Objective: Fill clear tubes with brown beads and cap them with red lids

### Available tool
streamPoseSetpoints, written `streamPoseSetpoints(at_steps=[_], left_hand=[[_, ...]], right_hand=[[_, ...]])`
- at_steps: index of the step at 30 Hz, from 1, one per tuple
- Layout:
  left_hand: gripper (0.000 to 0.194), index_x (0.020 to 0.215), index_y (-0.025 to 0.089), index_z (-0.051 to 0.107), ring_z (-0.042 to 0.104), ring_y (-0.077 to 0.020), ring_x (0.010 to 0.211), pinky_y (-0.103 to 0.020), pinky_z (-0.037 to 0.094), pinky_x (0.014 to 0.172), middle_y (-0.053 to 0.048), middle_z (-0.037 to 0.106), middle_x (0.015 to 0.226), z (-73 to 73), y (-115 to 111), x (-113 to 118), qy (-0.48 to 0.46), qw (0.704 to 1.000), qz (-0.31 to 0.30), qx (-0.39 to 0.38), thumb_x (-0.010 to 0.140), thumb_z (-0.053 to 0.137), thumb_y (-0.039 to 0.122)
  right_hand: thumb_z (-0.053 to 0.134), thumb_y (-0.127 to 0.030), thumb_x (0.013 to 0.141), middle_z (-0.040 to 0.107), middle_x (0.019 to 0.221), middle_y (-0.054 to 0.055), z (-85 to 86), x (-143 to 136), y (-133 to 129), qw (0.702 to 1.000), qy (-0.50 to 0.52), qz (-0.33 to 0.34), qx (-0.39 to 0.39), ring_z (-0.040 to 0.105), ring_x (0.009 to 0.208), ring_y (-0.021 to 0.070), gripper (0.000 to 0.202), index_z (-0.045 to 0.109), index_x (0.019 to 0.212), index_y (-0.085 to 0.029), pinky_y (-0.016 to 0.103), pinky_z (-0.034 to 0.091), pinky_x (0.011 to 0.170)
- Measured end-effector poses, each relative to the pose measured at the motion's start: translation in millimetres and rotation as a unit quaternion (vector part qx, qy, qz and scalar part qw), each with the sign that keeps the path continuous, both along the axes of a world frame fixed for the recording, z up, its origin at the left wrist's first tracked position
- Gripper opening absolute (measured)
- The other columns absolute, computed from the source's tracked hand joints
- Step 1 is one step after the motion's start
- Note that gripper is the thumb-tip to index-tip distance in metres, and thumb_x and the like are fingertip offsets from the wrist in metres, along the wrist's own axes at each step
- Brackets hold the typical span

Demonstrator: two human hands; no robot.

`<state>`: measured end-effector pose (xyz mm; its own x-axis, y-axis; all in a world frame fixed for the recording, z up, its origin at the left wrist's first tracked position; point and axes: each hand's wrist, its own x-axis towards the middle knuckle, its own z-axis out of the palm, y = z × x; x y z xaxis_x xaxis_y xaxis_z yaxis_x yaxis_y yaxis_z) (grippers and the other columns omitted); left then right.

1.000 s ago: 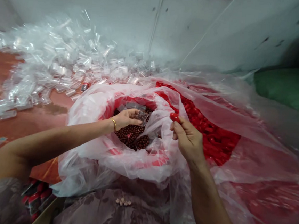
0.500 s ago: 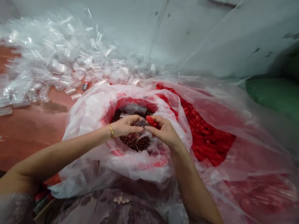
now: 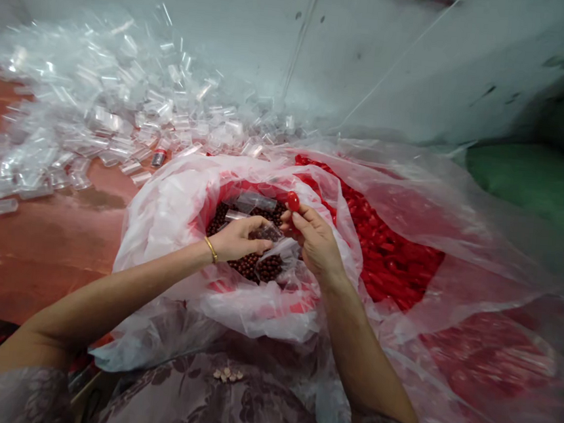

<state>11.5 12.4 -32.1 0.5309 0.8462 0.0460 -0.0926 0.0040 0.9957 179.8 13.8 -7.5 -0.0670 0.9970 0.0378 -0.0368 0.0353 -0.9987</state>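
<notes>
Over an open, red-lined white plastic bag (image 3: 164,208), my left hand (image 3: 241,237) is closed around a small clear plastic tube (image 3: 273,233), whose contents look dark. Just to its right, my right hand (image 3: 313,239) pinches a shiny red rounded cap (image 3: 293,201) between thumb and fingers. The cap is apart from the tube. Brown beads (image 3: 245,267) fill the bag beneath both hands. Among the beads lie other clear tubes (image 3: 256,202), partly hidden by my left hand.
A large heap of clear tubes (image 3: 97,116) spreads over the reddish tabletop (image 3: 74,219) against the wall. One red-capped tube (image 3: 159,156) with dark contents lies at the heap's edge. Many red pieces (image 3: 387,253) sit in a translucent bag (image 3: 478,281) at the right.
My right hand has moved slightly up and right, lifting the red cap away from the tube. My left hand has stayed nearly in place with the tube.
</notes>
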Motion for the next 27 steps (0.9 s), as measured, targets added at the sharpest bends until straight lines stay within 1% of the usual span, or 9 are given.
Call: streamPoseSetpoints(at_steps=[3,6,8,11,13,15,18,24,27], left_hand=[[0.027,0.092,0.012,0.055,0.051,-0.0100,0.068,-0.023,0.044,0.066,0.000,0.057,0.080,-4.6,1.9,1.2,0.049,0.998,0.029,0.038,0.072,0.065,0.026],[0.022,0.092,0.012,0.057,0.055,-0.0139,0.078,-0.026,0.045,0.075,-0.003,0.061,0.087,-4.2,2.2,0.1,0.078,0.990,0.071,0.092,0.074,0.061,0.024],[0.024,0.097,0.013,0.057,0.057,-0.0173,0.089,-0.028,0.045,0.084,-0.005,0.063,0.095,-1.3,1.0,-1.7,0.086,0.986,0.077,0.122,0.075,0.059,0.024],[0.028,0.103,0.013,0.057,0.057,-0.0198,0.097,-0.030,0.043,0.091,-0.006,0.065,0.100,3.3,-2.1,-3.8,0.105,0.982,0.076,0.139,0.079,0.056,0.026],[0.030,0.106,0.013,0.057,0.058,-0.0200,0.096,-0.031,0.044,0.091,-0.006,0.065,0.100,5.1,-4.2,-4.2,0.116,0.980,0.069,0.144,0.081,0.054,0.029],[0.033,0.110,0.013,0.056,0.058,-0.0202,0.099,-0.031,0.044,0.092,-0.007,0.064,0.106,6.0,-5.8,-3.6,0.109,0.980,0.057,0.154,0.083,0.052,0.030],[0.037,0.117,0.013,0.053,0.056,-0.0222,0.109,-0.033,0.041,0.098,-0.010,0.061,0.118,6.2,-6.5,-2.4,0.096,0.978,0.041,0.178,0.084,0.050,0.030],[0.040,0.119,0.012,0.052,0.057,-0.0266,0.107,-0.037,0.042,0.095,-0.013,0.062,0.116,3.9,-6.9,-2.9,0.150,0.962,0.049,0.222,0.082,0.051,0.028],[0.040,0.117,0.012,0.053,0.058,-0.0271,0.104,-0.036,0.044,0.092,-0.014,0.063,0.113,2.8,-7.3,-3.6,0.145,0.962,0.060,0.223,0.080,0.052,0.026]], right_hand=[[0.057,-0.040,0.081,0.066,0.097,0.003,-2.5,-12.5,-5.4,0.990,-0.101,0.001,0.100,0.063,0.084,0.0142,0.028,0.061,0.101,-0.021,0.032,0.051,0.084],[0.047,-0.038,0.089,0.064,0.117,0.006,-8.1,-23.0,-11.4,0.963,-0.199,0.012,0.182,0.058,0.109,0.0181,0.034,0.059,0.117,-0.023,0.037,0.042,0.101],[0.043,-0.038,0.091,0.059,0.127,0.005,-11.0,-24.4,-14.0,0.955,-0.219,0.016,0.199,0.053,0.119,0.0181,0.038,0.056,0.124,-0.025,0.038,0.037,0.106],[0.043,-0.041,0.090,0.055,0.134,0.003,-11.2,-17.8,-14.9,0.970,-0.175,0.056,0.160,0.046,0.128,0.0183,0.042,0.056,0.127,-0.025,0.038,0.031,0.112],[0.046,-0.041,0.088,0.055,0.135,0.003,-9.2,-10.4,-14.2,0.983,-0.117,0.086,0.115,0.046,0.129,0.0194,0.043,0.057,0.126,-0.025,0.040,0.032,0.112],[0.052,-0.040,0.084,0.058,0.131,0.003,-6.8,-3.2,-13.1,0.991,-0.062,0.105,0.063,0.052,0.123,0.0208,0.043,0.059,0.124,-0.026,0.042,0.037,0.108],[0.061,-0.037,0.079,0.061,0.127,0.003,-4.4,3.6,-11.5,0.993,-0.031,0.110,0.027,0.057,0.117,0.0214,0.041,0.062,0.119,-0.027,0.042,0.042,0.104],[0.061,-0.032,0.081,0.066,0.119,0.001,-5.3,-3.2,-18.1,0.979,-0.158,0.050,0.120,0.060,0.114,0.0210,0.033,0.067,0.112,-0.026,0.043,0.042,0.105],[0.054,-0.030,0.085,0.064,0.122,0.001,-9.4,-14.0,-29.7,0.974,-0.172,0.013,0.147,0.059,0.115,0.0197,0.034,0.065,0.117,-0.026,0.042,0.041,0.106]])
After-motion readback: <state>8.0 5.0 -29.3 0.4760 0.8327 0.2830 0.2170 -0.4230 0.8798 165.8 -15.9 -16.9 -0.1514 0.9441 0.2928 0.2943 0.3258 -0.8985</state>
